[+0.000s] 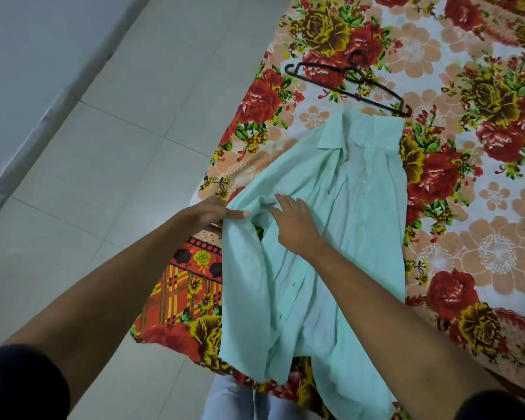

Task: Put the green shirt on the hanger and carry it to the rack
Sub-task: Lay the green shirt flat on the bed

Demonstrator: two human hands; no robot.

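Floral bedspread: left hand grip pinches green shirt; right hand flat, open.

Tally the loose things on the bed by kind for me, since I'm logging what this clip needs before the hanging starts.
Green shirt: 1, spread on the floral bedsheet, left hand pinching its edge, right hand open and flat on it.
Black hanger: 1, lying bare beyond the collar.
Total: 2
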